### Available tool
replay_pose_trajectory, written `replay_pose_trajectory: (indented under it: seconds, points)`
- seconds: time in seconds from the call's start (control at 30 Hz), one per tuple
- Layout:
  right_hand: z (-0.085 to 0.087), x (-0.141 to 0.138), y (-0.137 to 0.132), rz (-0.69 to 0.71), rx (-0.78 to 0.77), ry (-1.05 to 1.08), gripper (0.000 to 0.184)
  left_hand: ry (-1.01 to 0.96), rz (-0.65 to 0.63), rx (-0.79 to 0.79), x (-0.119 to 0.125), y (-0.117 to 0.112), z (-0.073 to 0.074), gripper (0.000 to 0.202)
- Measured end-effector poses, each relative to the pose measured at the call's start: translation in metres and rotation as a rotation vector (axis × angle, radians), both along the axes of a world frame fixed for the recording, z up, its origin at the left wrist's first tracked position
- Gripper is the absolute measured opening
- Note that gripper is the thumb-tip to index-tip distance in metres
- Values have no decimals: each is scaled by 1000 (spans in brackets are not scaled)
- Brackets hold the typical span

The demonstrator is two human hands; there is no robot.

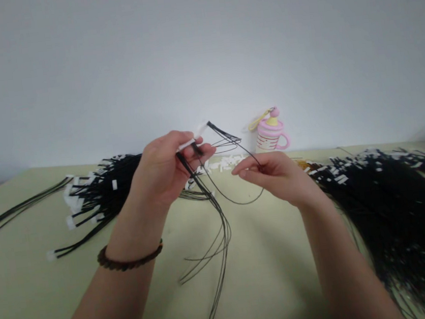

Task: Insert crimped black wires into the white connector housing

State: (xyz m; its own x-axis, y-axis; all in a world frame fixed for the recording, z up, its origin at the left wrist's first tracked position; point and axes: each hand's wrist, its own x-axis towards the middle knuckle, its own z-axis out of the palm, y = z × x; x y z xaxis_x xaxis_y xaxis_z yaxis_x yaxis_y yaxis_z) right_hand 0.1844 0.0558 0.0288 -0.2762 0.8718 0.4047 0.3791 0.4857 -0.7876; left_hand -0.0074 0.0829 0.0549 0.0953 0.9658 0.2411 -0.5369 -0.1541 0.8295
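My left hand is raised above the table, its thumb and fingers closed on a white connector. A bundle of thin black wires hangs from that hand, the loose ends drooping toward me. Another white piece with black wires shows just beyond the fingertips. To the right, my right hand pinches a thin black wire, which loops down between the two hands. What exactly lies between the right fingertips is partly hidden.
On the left lies a pile of black cables with white connectors. A large heap of black wires covers the right side. Small white pieces are scattered behind my hands. A pink cup-shaped trinket stands against the wall.
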Motion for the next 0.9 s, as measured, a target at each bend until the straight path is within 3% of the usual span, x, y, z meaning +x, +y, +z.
replay_pose_trajectory:
  seconds: [0.1,0.23,0.37,0.53,0.7,0.8,0.9]
  points:
    - [-6,6,8,200,-238,202,17,-166,-106,-52,-4,-5,6,21]
    - [-17,9,21,331,-376,358,20,-244,-249,-100,-5,-11,7,25]
    - [-22,12,30,201,-457,527,22,-72,-314,-25,-1,-14,2,23]
    - [-15,13,32,107,-461,743,24,184,-351,104,7,-14,-5,14]
    - [-9,11,28,97,-456,779,21,198,-413,74,11,-16,-8,13]
    - [-12,10,29,28,-435,679,27,186,-337,75,14,-15,-10,13]
    - [-19,11,38,-244,-274,672,33,192,-182,74,16,-11,-12,15]
